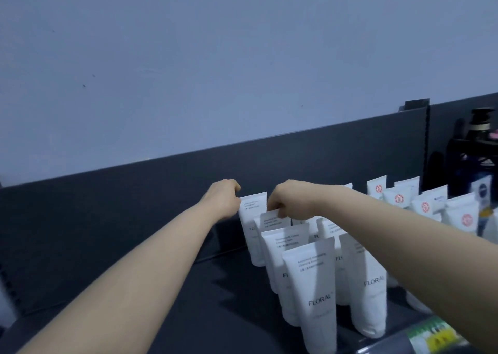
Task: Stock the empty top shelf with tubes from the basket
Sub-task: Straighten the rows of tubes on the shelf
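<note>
Several white FLORAL tubes (310,286) stand upright, cap down, in rows on the dark top shelf (161,300). My left hand (222,201) grips the top left corner of the rearmost tube (252,224) in the left row. My right hand (291,203) pinches the top edge of the second tube (270,223), just in front of it. Both arms reach forward from the lower corners. The basket is out of view.
White tubes with red round logos (420,205) stand further right. Dark pump bottles (474,151) sit at the far right behind a black upright post (425,149). The shelf's dark back panel (134,192) runs along a pale wall. A green-yellow label (433,337) shows at bottom right.
</note>
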The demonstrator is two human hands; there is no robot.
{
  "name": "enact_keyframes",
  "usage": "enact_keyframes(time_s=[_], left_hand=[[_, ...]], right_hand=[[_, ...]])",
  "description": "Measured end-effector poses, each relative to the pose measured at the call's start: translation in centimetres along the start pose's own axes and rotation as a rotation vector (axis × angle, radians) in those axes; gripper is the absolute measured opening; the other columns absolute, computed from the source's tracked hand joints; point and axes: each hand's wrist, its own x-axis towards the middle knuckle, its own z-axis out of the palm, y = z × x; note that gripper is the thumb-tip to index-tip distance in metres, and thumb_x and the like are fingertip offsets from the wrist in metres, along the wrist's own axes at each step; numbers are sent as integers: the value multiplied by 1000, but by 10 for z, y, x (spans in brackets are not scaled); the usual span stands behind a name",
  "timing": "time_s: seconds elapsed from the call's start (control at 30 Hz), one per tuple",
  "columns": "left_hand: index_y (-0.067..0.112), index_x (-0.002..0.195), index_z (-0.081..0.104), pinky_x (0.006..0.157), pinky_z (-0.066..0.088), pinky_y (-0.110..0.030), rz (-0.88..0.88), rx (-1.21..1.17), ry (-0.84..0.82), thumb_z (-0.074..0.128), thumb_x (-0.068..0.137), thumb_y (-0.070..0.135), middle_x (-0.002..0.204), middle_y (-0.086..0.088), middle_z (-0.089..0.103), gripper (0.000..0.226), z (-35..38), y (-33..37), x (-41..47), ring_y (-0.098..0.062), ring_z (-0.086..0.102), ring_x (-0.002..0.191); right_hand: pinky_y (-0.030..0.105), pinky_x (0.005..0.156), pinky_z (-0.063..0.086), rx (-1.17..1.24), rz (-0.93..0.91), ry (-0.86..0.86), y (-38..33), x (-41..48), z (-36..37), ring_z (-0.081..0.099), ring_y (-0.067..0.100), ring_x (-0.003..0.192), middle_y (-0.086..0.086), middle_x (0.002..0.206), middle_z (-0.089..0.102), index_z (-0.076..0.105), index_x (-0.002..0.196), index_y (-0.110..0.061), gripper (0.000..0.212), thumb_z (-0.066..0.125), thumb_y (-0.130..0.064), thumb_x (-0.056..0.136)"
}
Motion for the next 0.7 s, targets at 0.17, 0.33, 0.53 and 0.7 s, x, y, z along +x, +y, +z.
enact_keyframes(time_s=[0.17,0.33,0.53,0.7], left_hand=[[16,137,48,95,45,-31,6,28,-71,59,88,21,137,-3,53,51,7,10,8,-22,52,123],[16,82,69,66,45,-30,-16,-33,-94,56,77,11,90,-6,66,15,12,9,8,-20,52,72],[19,98,76,74,51,-27,-2,-62,-129,68,80,14,95,2,68,20,6,15,0,-17,64,91],[20,101,75,77,48,-26,-25,-104,-131,69,83,17,102,1,69,19,7,16,-6,-17,63,96]], right_hand=[[30,97,44,138,26,156,12,-13,-11,55,16,116,-6,126,62,54,130,-25,35,52,-24,95],[42,97,40,-39,183,357,39,-30,-15,49,23,123,-2,135,55,44,136,-27,37,36,-26,100],[43,94,38,-57,242,313,51,-35,-2,51,24,120,-3,131,56,47,133,-27,37,30,-22,100],[42,92,42,-52,229,293,50,-36,5,52,24,117,-3,130,57,47,133,-27,37,30,-21,100]])
